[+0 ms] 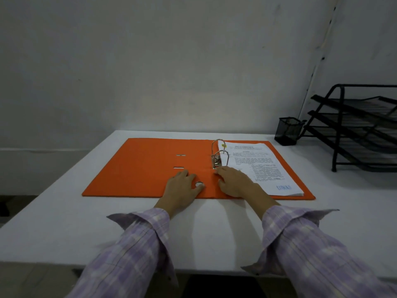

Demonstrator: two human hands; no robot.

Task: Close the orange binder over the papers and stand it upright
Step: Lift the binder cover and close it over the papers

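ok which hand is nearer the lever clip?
Right. The right hand has fingertips at the base of the lever clip; the left hand lies flat on the binder to the clip's left, nearer the person.

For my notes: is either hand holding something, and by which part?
Nothing is held. Both hands, left hand and right hand, lie flat on the open orange binder.

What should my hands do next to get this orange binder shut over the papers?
Probably slide the left hand out to the empty left cover's edge and fold it over. The orange binder lies fully open and flat, the papers sit on the rings on the right side, and both hands rest near the spine.
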